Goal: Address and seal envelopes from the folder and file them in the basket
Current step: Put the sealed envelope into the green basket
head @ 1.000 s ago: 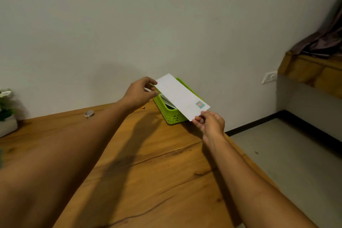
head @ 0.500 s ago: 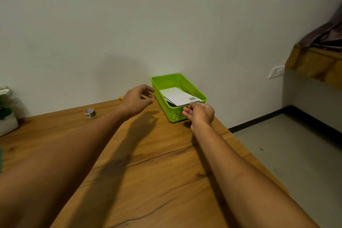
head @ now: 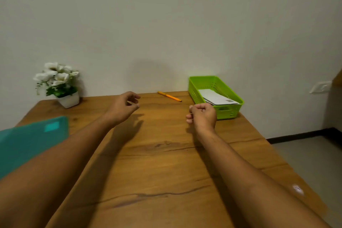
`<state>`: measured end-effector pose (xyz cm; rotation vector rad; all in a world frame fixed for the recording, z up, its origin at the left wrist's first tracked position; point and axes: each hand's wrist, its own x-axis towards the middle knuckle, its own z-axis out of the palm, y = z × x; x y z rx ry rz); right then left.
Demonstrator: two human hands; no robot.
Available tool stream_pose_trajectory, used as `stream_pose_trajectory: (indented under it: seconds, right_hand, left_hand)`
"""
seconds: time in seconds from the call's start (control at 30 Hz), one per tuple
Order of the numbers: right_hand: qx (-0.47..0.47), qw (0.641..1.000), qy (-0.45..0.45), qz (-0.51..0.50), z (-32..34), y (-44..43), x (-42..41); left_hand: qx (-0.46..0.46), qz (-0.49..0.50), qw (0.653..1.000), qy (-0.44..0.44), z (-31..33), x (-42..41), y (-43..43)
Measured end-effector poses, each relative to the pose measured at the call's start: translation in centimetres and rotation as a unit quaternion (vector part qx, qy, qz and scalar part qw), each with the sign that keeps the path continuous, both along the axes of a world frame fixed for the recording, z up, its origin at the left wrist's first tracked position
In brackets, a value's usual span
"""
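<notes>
A green plastic basket (head: 196,84) stands at the far right of the wooden table, against the wall. White envelopes (head: 216,98) lie inside it, the top one showing a small stamp. My right hand (head: 202,115) hovers just left of the basket's near corner, fingers curled, holding nothing. My left hand (head: 123,107) hangs over the middle of the table with loosely curled fingers, also holding nothing. A teal folder (head: 31,139) lies at the left edge, partly behind my left forearm. An orange pen (head: 169,96) rests near the wall between my hands.
A white pot of white flowers (head: 59,84) stands at the table's (head: 157,163) far left corner. The table's right edge drops to a grey floor. A wall socket (head: 320,87) sits on the right wall.
The envelope went from both hands into the basket and was let go. Both hands drew back from the basket, and the view swung left, bringing the folder, pen and flowers into sight.
</notes>
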<state>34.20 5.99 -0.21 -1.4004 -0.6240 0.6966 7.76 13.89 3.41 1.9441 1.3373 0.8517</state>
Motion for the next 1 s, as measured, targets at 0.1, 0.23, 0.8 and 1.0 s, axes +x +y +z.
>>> stream_pose_trajectory:
  seconds: [0.1, 0.23, 0.8, 1.0]
  right_hand:
    - [-0.024, 0.991, -0.125, 0.05, -1.1, 1.0, -4.3]
    - [-0.1, 0.896, -0.4, 0.167, -1.6, 1.2, -8.7]
    - [-0.277, 0.642, -0.636, 0.326, -2.5, 0.4, -11.9]
    - [-0.253, 0.657, -0.633, 0.322, -2.2, 0.8, -11.6]
  left_hand:
    - [0.028, 0.067, 0.995, 0.061, -0.9, -6.0, -1.3]
    - [0.067, 0.183, 0.955, 0.222, -2.9, -13.3, -3.0]
    - [-0.033, 0.043, 0.901, 0.431, -7.1, -13.3, -6.8]
    - [-0.019, 0.054, 0.91, 0.411, -6.0, -12.8, -6.0]
